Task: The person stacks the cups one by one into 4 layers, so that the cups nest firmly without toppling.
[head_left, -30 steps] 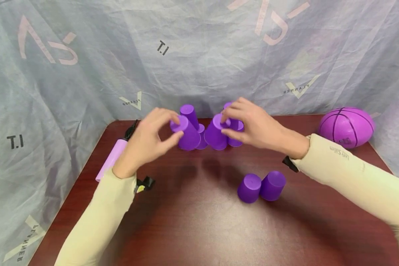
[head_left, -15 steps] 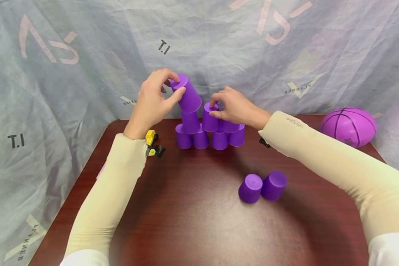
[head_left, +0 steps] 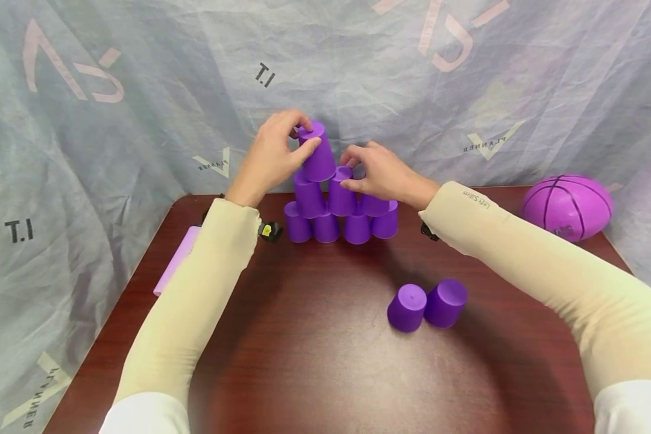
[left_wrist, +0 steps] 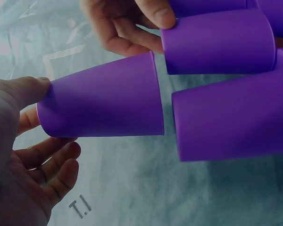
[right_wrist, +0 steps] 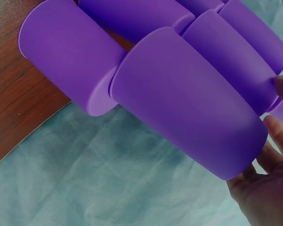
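Observation:
Upside-down purple plastic cups make a stack at the back of the table. Its bottom row [head_left: 325, 228] has several cups, and three stand above it. My left hand [head_left: 275, 150] pinches an upside-down cup [head_left: 320, 158] near its base, over the gap between the left cup [head_left: 307, 198] and middle cup [head_left: 340, 198]. In the left wrist view, a small gap separates the held cup [left_wrist: 101, 101] from the cups below. My right hand [head_left: 382, 173] has thumb and fingers around the middle cup's base. Its wrist view shows the right-hand cup [right_wrist: 188, 103] close by.
Two more upside-down purple cups [head_left: 407, 310] stand side by side in front, right of centre. A purple basketball [head_left: 566, 208] lies at the back right. A pink cylinder [head_left: 176, 262] lies partly behind the left sleeve. A printed grey cloth [head_left: 325, 72] hangs behind the table.
Both hands held cups low before the stack a second ago. The right hand's cup moved into the second row's middle. My left hand raised its cup, then brought it rightwards over the stack.

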`<state>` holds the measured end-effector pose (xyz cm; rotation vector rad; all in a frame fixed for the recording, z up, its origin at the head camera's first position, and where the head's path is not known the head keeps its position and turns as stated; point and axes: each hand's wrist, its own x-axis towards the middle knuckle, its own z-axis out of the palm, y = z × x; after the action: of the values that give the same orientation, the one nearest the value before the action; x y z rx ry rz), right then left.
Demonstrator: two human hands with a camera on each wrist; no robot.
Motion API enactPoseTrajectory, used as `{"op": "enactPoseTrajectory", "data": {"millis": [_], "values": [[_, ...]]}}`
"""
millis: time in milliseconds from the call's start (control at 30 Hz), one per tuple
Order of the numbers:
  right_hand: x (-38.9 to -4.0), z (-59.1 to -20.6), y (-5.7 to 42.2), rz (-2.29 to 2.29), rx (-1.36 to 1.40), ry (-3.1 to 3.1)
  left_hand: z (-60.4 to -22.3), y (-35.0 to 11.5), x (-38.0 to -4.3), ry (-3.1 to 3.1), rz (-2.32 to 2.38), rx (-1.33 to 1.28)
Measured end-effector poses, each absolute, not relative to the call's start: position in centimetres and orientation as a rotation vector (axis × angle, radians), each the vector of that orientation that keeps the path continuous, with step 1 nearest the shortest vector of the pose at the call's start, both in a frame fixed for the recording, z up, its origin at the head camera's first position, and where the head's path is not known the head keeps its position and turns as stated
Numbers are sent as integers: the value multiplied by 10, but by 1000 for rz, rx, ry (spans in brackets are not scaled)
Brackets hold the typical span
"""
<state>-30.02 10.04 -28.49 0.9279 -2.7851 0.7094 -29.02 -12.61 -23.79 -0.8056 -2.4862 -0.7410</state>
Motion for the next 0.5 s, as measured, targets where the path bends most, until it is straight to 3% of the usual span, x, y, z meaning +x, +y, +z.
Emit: {"op": "enactPoseTrajectory", "data": {"millis": [500], "values": [[-292, -286, 110, 732, 993, -2669, -244, -124, -291, -2549, -809, -739]]}}
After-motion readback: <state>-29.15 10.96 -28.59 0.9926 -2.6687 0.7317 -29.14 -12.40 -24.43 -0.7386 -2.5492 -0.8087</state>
